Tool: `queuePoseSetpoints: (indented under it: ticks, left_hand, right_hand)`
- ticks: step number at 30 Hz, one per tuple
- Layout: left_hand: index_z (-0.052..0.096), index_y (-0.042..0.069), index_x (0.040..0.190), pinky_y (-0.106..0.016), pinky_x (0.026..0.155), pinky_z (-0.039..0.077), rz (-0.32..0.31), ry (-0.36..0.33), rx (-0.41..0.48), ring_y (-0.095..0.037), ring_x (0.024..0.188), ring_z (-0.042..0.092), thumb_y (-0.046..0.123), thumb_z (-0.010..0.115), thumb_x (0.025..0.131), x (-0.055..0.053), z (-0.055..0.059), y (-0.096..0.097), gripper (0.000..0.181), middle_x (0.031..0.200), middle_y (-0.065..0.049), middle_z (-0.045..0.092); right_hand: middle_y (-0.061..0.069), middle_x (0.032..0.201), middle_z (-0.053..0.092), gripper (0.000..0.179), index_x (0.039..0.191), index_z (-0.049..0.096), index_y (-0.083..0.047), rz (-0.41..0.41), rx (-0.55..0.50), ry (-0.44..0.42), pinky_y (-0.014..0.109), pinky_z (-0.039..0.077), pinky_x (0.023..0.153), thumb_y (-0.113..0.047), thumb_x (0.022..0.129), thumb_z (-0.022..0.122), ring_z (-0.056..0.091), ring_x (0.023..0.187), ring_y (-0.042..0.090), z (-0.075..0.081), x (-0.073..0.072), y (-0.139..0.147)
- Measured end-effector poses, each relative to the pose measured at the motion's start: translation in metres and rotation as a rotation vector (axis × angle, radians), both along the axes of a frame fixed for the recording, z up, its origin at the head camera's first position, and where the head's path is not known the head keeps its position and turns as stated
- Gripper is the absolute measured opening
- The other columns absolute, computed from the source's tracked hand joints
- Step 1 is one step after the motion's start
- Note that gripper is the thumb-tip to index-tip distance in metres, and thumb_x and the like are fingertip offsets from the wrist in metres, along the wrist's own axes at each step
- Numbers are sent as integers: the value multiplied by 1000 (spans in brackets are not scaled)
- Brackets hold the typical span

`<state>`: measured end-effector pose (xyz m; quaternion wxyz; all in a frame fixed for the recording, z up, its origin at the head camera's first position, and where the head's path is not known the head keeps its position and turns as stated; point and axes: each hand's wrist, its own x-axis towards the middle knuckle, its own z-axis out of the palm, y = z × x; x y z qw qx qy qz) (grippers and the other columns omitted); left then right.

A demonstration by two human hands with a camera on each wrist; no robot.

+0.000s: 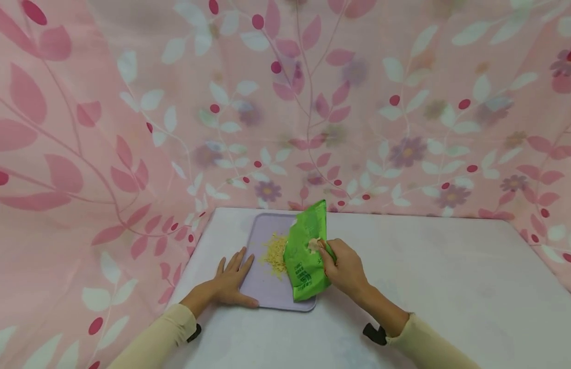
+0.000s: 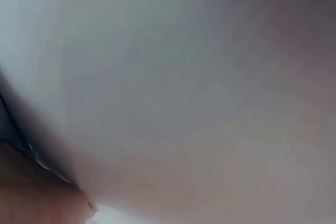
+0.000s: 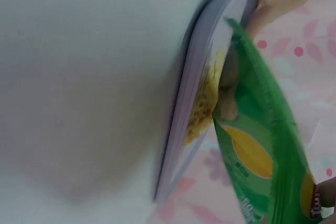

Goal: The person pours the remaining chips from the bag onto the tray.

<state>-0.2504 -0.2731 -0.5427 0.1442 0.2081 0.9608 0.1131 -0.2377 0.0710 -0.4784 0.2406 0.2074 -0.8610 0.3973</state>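
A green plastic bag [image 1: 308, 261] with printed dark lettering is gripped at its right side by my right hand [image 1: 344, 266]. It hangs tilted over a pale purple tray [image 1: 271, 297]. Small yellow pieces [image 1: 275, 253] lie in a heap on the tray, beside the bag's left edge; their kind is too small to tell. My left hand [image 1: 232, 281] rests at the tray's left edge with fingers spread. The right wrist view shows the bag [image 3: 257, 129] from the side, a yellow oval printed on it. The left wrist view is mostly blurred.
A white-covered table [image 1: 433, 287] lies under the tray and stretches to the right. Pink leaf-patterned cloth [image 1: 359, 102] hangs behind the table and along its left side.
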Motion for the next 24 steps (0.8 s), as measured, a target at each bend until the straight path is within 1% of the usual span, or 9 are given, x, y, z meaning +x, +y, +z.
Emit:
queuePoseSetpoints:
  ticks: [2,7,9,15,16,18,21,23,24]
  left_hand:
    - [7,12,160,-68,115,-4,-2,6,-6,-41,153,-2,88,63,63,0,0,1,135,166,-18,-11]
    - [8,13,160,-67,116,-5,21,0,-13,-41,153,-2,87,65,63,0,1,3,135,166,-17,-11]
    - [8,13,160,-67,116,-5,23,-11,-13,-40,153,-2,86,66,63,1,2,4,135,166,-17,-11]
    - [7,12,160,-68,115,-4,-6,0,-15,-41,153,-2,87,63,63,0,1,5,135,166,-17,-12]
    - [7,12,160,-68,115,-4,-8,2,-4,-41,153,-2,87,64,63,-1,2,5,135,166,-17,-12]
    - [8,10,160,-68,115,-5,-9,11,15,-42,153,-2,86,65,64,-1,2,4,135,166,-19,-11]
    - [11,8,159,-68,114,-5,2,23,42,-43,152,1,84,68,63,1,-1,3,135,166,-20,-8]
    - [8,9,160,-68,114,-6,2,10,27,-43,152,0,85,66,64,2,-5,2,136,166,-19,-10]
    - [8,8,160,-69,114,-5,0,10,20,-43,152,0,85,65,64,1,-4,2,135,165,-19,-10]
  right_hand:
    - [0,79,60,6,90,65,-9,0,23,2,20,39,53,-13,94,66,47,65,6,-3,0,0]
    - [0,78,58,7,90,64,-10,18,4,-47,20,39,50,-14,95,65,46,62,6,-1,-2,4]
    - [0,78,58,6,91,64,-8,18,-25,-34,20,40,50,-12,95,66,46,62,5,1,-3,6]
    - [6,77,58,4,93,64,0,-15,-224,174,21,38,50,1,90,67,44,62,8,19,-6,13]
    - [7,76,57,3,93,64,0,-17,-234,187,22,38,50,1,91,66,45,62,9,22,-7,12]
    - [5,75,56,1,92,63,-2,-18,-192,148,23,38,51,-2,92,65,45,62,9,26,-7,9]
    - [0,73,54,9,88,62,-8,1,-35,-34,24,38,53,-12,96,62,46,62,8,26,-5,1]
    - [-3,71,53,14,85,60,-12,9,78,-176,23,39,54,-19,98,61,47,62,7,23,-3,-3]
    - [-3,71,53,15,85,61,-13,9,109,-219,24,40,54,-20,98,61,47,62,7,23,-4,-5]
